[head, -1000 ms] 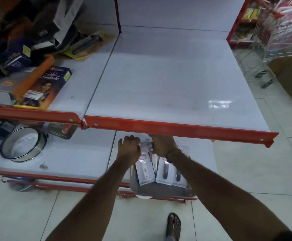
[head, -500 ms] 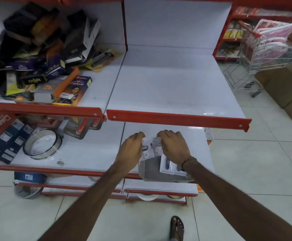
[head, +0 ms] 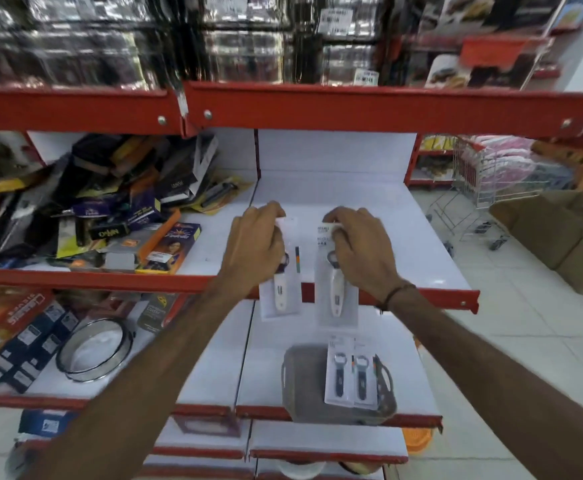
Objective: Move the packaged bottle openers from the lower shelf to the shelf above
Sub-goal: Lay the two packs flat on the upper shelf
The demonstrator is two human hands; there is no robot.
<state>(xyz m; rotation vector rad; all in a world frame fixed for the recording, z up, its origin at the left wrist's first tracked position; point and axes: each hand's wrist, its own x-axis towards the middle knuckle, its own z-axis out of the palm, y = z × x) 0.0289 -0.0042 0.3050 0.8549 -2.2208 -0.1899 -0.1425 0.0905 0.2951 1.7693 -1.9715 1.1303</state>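
Observation:
My left hand (head: 253,249) grips the top of a packaged white-handled bottle opener (head: 280,292), which hangs in front of the red edge of the upper shelf (head: 404,237). My right hand (head: 361,252) pinches the top of a second white-handled packaged opener (head: 337,296) beside it. Both packs dangle over the shelf's front lip. On the lower shelf (head: 269,358) a grey basket (head: 304,386) holds two more packaged openers (head: 350,379) with dark handles.
A heap of boxed goods (head: 110,209) fills the left half of the upper shelf. A round metal sieve (head: 94,349) and boxes lie lower left. Another red shelf edge (head: 352,105) runs overhead. A shopping trolley (head: 484,188) and cardboard boxes (head: 553,233) stand on the right.
Both hands have lifted from the grey basket on the lower shelf up to the upper shelf's front edge, each carrying one white-handled pack. The camera has tilted upward.

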